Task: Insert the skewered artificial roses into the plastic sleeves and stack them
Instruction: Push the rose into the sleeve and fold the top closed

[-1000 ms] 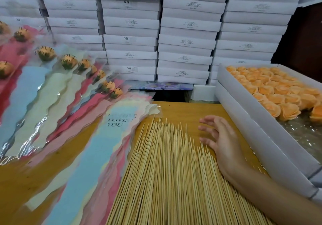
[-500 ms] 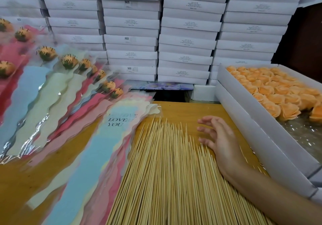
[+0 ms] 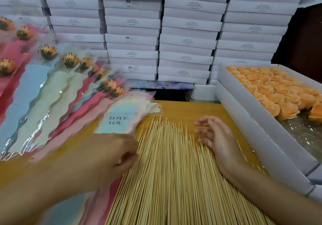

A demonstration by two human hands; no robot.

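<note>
Right hand (image 3: 217, 137) rests, fingers loosely spread, on the skewer pile (image 3: 167, 172); left hand (image 3: 111, 157), blurred, curls at the pile's left edge, and its grip cannot be told. Skewers point away from the person. Loose roses (image 3: 271, 92) lie in the box (image 3: 244, 120) rightward, nearer the right hand; empty sleeves (image 3: 120, 118) lie just left.

White flat boxes (image 3: 188, 33) stacked high behind a yellow-brown wooden table (image 3: 183, 108) — dark wall (image 3: 303, 42) at right.
</note>
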